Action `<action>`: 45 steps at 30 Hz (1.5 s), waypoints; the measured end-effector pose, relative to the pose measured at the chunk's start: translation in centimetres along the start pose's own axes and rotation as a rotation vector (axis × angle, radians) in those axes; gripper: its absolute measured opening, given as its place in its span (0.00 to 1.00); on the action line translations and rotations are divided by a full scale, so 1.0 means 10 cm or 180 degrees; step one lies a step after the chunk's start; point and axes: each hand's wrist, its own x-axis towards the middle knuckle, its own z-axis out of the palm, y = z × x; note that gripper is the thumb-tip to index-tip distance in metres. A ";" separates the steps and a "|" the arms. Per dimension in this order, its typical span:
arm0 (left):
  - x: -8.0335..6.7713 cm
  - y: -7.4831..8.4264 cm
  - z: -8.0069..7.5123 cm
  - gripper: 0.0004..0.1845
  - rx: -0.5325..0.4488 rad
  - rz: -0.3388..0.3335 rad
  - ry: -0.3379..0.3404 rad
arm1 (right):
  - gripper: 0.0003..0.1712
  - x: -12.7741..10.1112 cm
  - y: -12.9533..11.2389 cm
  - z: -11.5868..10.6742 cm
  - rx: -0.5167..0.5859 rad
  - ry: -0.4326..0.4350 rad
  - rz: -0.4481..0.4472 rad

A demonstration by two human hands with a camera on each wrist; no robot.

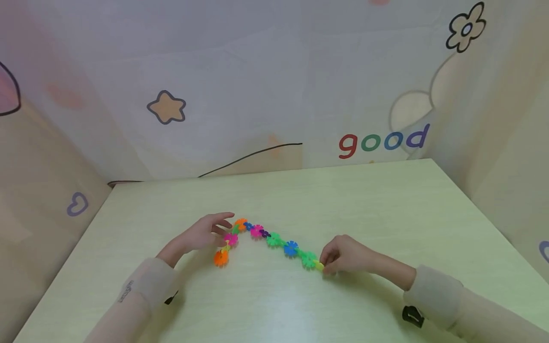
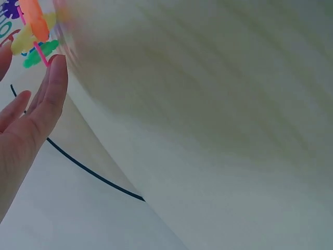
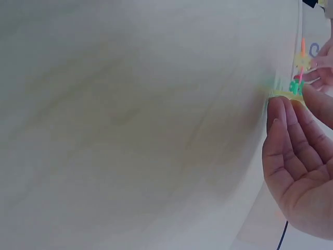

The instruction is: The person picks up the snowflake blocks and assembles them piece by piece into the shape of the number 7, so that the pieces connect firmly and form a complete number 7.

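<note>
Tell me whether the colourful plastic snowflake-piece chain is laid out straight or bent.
Bent: the colourful plastic snowflake-piece chain peaks near the left hand, sloping toward the right hand.

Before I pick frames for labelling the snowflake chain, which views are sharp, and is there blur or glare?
Head view: evenly lit and sharp, the chain clear between the left hand and right hand, a pale sheen on the table near the bottom edge. Left wrist view: tabletop smeared with streaks, pieces cropped at the corner. Right wrist view: soft throughout, pieces tiny and hazy at the right edge.
</note>
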 end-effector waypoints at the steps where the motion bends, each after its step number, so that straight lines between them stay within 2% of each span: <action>1: 0.02 0.01 0.00 0.36 -0.0018 0.0009 -0.0001 | 0.04 -0.01 -0.01 0.01 0.0016 -0.0026 -0.0013; 5: 0.11 0.02 -0.01 0.35 -0.0091 0.0046 -0.0040 | 0.03 -0.06 -0.05 0.05 0.0050 -0.0114 -0.0069; 16: 0.39 0.08 0.01 0.36 -0.0358 -0.0086 0.0049 | 0.03 -0.13 -0.12 0.22 0.0117 -0.0311 -0.0280; 28: 0.65 0.15 0.03 0.35 -0.0454 -0.0051 0.0010 | 0.06 -0.16 -0.21 0.38 0.0071 -0.0382 -0.0398; 39: 0.87 0.24 0.09 0.35 -0.0491 -0.0111 -0.0023 | 0.08 -0.13 -0.29 0.46 -0.0049 -0.0461 -0.0258; 45: 0.97 0.27 0.12 0.35 -0.0556 -0.0027 -0.0052 | 0.08 -0.12 -0.34 0.51 -0.0017 -0.0412 -0.0190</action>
